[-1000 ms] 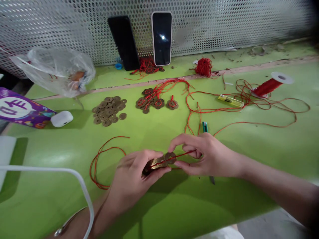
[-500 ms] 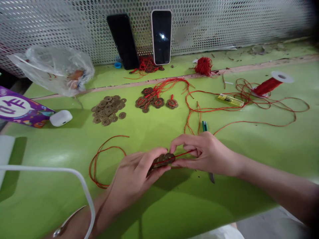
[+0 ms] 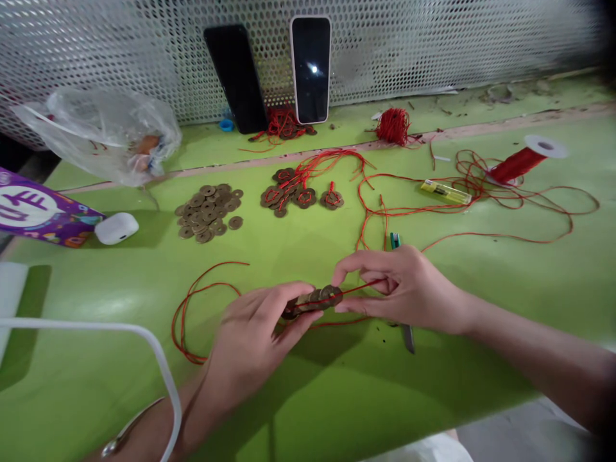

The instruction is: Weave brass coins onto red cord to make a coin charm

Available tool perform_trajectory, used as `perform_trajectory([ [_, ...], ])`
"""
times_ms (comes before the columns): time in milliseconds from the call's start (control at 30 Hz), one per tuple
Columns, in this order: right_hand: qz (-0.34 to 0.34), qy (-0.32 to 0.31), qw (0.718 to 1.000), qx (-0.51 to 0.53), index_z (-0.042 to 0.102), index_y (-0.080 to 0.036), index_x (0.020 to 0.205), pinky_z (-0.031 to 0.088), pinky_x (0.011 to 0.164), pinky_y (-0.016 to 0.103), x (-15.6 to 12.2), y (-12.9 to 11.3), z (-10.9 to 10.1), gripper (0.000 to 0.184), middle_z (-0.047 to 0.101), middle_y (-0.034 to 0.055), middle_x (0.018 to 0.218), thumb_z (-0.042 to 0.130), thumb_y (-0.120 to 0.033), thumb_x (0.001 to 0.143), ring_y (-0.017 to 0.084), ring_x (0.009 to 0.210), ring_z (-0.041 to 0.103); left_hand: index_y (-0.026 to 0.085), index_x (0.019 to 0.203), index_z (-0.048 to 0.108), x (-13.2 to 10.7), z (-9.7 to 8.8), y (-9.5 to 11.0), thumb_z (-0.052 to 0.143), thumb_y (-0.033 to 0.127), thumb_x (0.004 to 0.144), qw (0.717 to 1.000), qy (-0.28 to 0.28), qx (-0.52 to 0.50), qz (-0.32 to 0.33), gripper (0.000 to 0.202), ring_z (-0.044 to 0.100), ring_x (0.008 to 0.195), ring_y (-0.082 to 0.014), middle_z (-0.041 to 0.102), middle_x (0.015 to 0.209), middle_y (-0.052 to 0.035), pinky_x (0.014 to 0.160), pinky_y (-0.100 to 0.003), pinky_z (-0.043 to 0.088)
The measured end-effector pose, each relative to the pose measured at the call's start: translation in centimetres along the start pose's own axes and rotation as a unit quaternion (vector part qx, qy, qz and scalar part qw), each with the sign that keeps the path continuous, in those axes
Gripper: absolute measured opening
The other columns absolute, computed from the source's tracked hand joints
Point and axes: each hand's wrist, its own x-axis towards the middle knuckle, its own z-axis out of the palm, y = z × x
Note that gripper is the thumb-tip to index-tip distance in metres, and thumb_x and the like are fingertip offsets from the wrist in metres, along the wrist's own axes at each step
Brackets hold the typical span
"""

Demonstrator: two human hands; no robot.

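A short row of brass coins [image 3: 315,299] with square holes is pinched between both my hands just above the green table [image 3: 308,398]. My left hand [image 3: 257,330] grips the row's left end with fingers closed. My right hand [image 3: 402,285] pinches the right end and a red cord [image 3: 359,289] that runs across the coins. More of that cord [image 3: 192,308] loops on the table to the left.
A heap of loose coins [image 3: 208,212] and several corded coin bundles [image 3: 301,192] lie further back. Two phones [image 3: 310,67] lean on the perforated wall. A red thread spool [image 3: 522,160], a yellow lighter [image 3: 445,192], scissors [image 3: 402,285], a plastic bag [image 3: 110,135] and a white case [image 3: 115,228] are around.
Both hands with the coin row have shifted slightly up and away from me. The cord stays pulled across the coins.
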Motion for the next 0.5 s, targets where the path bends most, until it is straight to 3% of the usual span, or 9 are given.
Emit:
perform_trajectory([
  [300, 0.026, -0.003, 1.000, 0.013, 0.063, -0.016, 0.093, 0.015, 0.041, 0.020, 0.00, 0.07, -0.15, 0.024, 0.021, -0.0086, 0.053, 0.069, -0.036, 0.079, 0.006, 0.046, 0.018, 0.027, 0.107, 0.058, 0.12, -0.04, 0.11, 0.047, 0.044, 0.091, 1.000, 0.007, 0.017, 0.004, 0.026, 0.067, 0.065, -0.0130, 0.073, 0.081, 0.0034, 0.063, -0.022, 0.051],
  [500, 0.029, 0.000, 1.000, 0.000, 0.063, -0.017, 0.091, 0.015, 0.040, 0.021, 0.24, 0.12, -0.58, 0.023, 0.021, -0.0092, 0.051, 0.070, -0.035, 0.079, 0.006, 0.045, 0.017, 0.028, 0.121, 0.049, 0.28, 0.07, 0.04, 0.050, 0.037, 0.090, 0.999, -0.025, -0.022, 0.000, 0.032, 0.070, 0.078, -0.0148, 0.073, 0.097, 0.0018, 0.067, -0.023, 0.054],
])
